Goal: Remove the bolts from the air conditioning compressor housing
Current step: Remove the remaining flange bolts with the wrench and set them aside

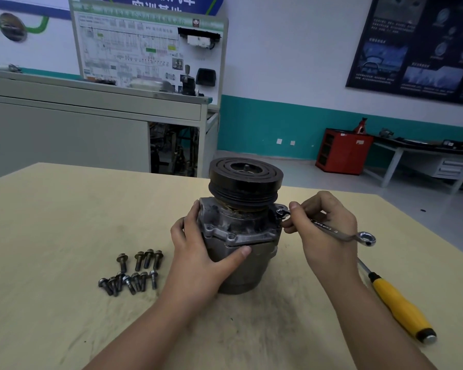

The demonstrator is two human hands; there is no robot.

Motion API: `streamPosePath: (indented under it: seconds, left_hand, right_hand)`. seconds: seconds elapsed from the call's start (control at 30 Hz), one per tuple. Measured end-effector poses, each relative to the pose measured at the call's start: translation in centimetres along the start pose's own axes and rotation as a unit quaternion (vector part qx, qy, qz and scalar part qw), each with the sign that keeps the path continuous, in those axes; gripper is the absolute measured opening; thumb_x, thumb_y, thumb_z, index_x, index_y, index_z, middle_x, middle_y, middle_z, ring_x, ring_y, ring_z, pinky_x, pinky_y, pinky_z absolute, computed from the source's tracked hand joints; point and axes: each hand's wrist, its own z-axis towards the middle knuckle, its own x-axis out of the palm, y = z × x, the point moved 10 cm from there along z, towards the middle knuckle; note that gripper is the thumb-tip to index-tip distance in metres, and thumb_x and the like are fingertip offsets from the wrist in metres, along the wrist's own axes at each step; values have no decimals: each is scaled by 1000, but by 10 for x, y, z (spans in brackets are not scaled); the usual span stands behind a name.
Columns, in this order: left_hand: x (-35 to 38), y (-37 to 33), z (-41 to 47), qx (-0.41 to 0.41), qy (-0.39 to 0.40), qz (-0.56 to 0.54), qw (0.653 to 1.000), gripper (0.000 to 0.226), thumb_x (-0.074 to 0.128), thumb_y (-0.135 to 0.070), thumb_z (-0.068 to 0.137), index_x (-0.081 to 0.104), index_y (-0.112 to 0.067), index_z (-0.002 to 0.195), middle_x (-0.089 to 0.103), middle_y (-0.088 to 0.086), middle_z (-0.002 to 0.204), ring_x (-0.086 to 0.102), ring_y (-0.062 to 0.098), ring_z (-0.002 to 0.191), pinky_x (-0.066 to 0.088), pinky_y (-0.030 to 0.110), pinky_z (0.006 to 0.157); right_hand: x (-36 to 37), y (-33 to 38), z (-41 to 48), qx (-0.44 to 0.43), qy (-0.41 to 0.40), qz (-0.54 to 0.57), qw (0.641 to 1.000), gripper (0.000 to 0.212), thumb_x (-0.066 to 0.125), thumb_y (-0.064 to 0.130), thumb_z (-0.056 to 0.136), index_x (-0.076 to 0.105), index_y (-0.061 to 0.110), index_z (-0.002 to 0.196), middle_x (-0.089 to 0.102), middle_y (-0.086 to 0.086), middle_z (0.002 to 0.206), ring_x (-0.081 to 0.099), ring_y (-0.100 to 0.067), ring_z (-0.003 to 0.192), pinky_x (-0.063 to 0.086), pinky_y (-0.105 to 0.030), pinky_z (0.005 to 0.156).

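A yellow-handled screwdriver [401, 307] lies on the table [51, 222] to my right. Loose bolts [134, 273] lie clustered to my left. My left hand [206, 247] curls round the compressor housing [241, 236], which stands upright mid-table. My right hand [324, 222] pinches a ring wrench [332, 230], its far end at the housing's right flange. A black pulley [245, 177] tops the housing.

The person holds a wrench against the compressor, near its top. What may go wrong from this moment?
1. The wrench works at the flange corner, close under the pulley; if it slips, the right hand could hit the compressor.
2. The compressor stands on end, steadied only by the left hand; a hard pull may tip it.
3. The loose bolts lie uncontained on the table and could scatter.
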Motion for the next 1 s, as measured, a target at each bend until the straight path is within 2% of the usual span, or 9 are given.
streamPosePath:
  seconds: [0.1,0.2,0.37,0.5,0.6,0.7,0.83,1.0]
  left_hand:
    - [0,1,0,-2,0,1,1000,121,59,-74,46,4,-40,148,12,-24,128,25,-10,113,24,15,99]
    - [0,1,0,-5,2,1,1000,121,58,-74,46,3,-39,148,12,-24,128,26,-7,114,24,16,100]
    - [0,1,0,-4,6,0,1000,122,58,-75,45,3,-39,148,13,-21,133,26,-6,117,24,16,101]
    - [-1,1,0,-3,4,0,1000,123,58,-76,44,2,-40,148,12,-23,131,27,-6,116,24,16,101]
    - [0,2,0,-5,4,-1,1000,123,57,-77,43,3,-41,147,11,-26,126,27,-7,115,24,15,100]
    - [0,2,0,-6,1,1,1000,123,56,-78,42,3,-41,147,11,-25,128,27,-8,114,23,14,100]
    - [0,2,0,-6,1,5,1000,123,56,-77,43,2,-41,147,10,-26,126,26,-11,112,23,14,100]
    - [0,2,0,-5,0,10,1000,118,63,-71,50,1,-43,146,10,-27,124,27,-9,114,25,14,98]
  right_hand:
    - [2,-10,6,64,44,48,996,24,63,2,86,51,5,66,64,-4,58,68,-17,55,53,-22,53]
    - [0,-20,6,108,57,88,989,21,63,3,87,51,1,70,67,-4,58,69,-22,57,56,-26,56]
    - [4,-33,12,169,78,152,971,20,60,-3,87,50,0,70,63,-7,53,66,-19,53,53,-21,52]
    - [13,-46,17,244,109,227,937,25,58,-7,86,47,4,66,63,-11,56,64,-17,49,51,-20,49]
    - [19,-53,19,282,125,245,919,14,59,-3,85,53,3,74,65,-8,58,62,-13,47,50,-18,47]
    - [17,-59,22,275,80,241,927,1,62,2,86,62,1,86,65,-4,58,58,-9,43,46,-15,42]
    - [10,-66,23,244,-14,234,941,23,67,9,86,61,-1,106,64,-4,58,55,-9,42,43,-17,40]
    - [16,-63,27,214,-33,207,954,16,60,14,92,59,-1,96,59,-8,63,50,-5,39,39,-17,38]
